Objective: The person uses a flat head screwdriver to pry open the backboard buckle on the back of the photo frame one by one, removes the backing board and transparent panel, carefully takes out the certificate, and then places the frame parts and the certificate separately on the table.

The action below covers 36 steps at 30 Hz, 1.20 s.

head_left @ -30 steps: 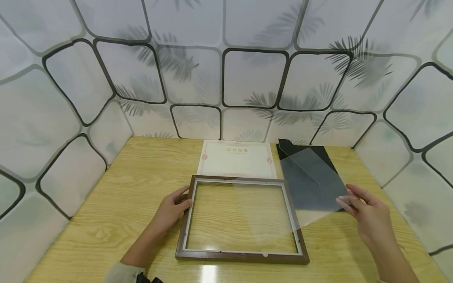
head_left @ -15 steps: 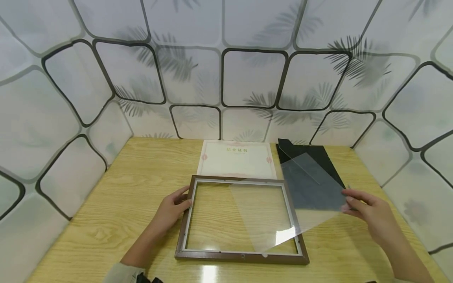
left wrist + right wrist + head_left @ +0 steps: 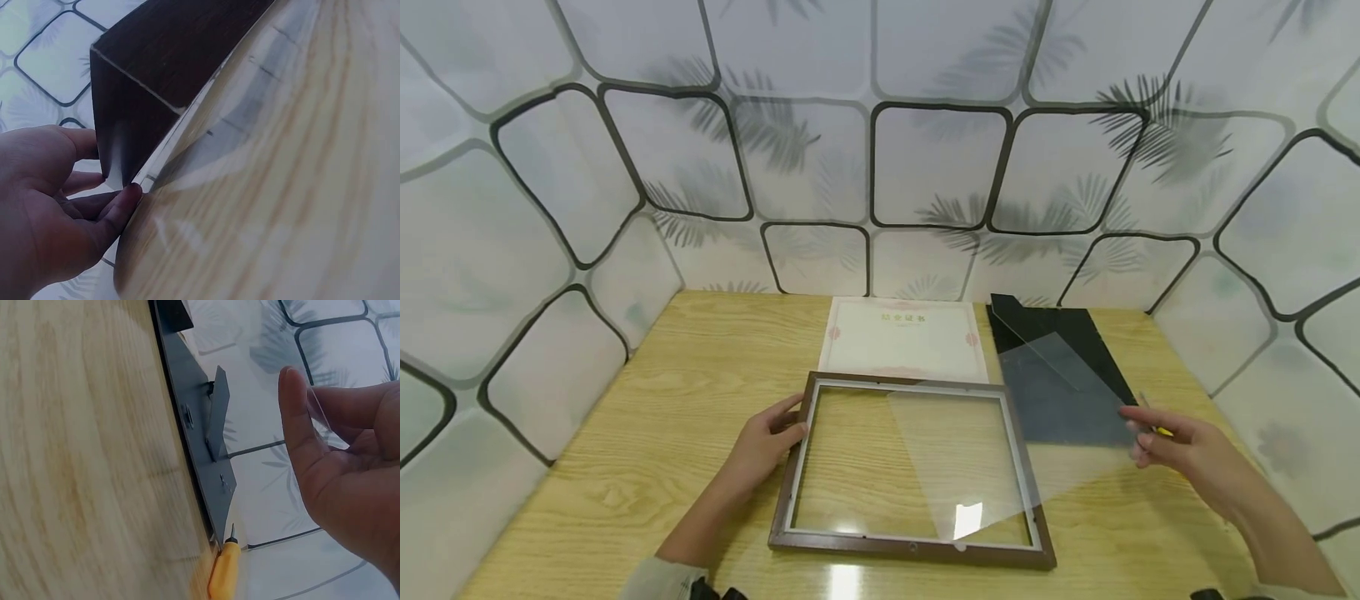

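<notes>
A brown picture frame (image 3: 850, 542) lies on the wooden table, its inner edge silvery. At its left side my left hand (image 3: 765, 446) grips the rim, thumb on the near face and fingers beyond, as the left wrist view shows on the dark frame corner (image 3: 137, 81). My right hand (image 3: 1195, 454) pinches a clear sheet (image 3: 940, 467) by its right corner, between thumb and fingers (image 3: 359, 406). The sheet is held above the table, turned at an angle, its left part over the frame opening and its upper part over the black backing board (image 3: 1101, 350).
Behind the frame lies a white certificate (image 3: 902, 337) with pink ornaments. A yellow-handled screwdriver (image 3: 225, 569) lies by the backing board, whose stand (image 3: 217, 412) sticks up. A patterned cloth wall (image 3: 940, 167) encloses the table (image 3: 647, 400) at the back and sides.
My right hand has moved slightly right and down, and the clear sheet has turned and shifted a little with it. The left hand still holds the frame, which is nearly unmoved.
</notes>
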Each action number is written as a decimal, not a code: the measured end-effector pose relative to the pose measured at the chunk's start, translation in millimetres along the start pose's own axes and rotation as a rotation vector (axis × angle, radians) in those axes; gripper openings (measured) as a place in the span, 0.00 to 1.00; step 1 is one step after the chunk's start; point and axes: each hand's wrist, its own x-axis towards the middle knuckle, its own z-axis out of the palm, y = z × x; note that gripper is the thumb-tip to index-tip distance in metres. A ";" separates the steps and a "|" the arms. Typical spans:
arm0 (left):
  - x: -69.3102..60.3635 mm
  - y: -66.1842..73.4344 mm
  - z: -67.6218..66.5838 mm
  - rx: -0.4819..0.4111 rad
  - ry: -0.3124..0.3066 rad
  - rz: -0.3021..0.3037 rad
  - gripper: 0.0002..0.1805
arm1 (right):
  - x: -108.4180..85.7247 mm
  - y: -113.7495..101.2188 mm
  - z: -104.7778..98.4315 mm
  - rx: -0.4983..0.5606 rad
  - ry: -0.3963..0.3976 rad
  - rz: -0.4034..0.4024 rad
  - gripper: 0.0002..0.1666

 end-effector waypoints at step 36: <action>-10.7 11.6 0.6 0.135 0.009 0.010 0.27 | 2.0 -0.5 12.4 0.488 -0.006 -0.135 0.29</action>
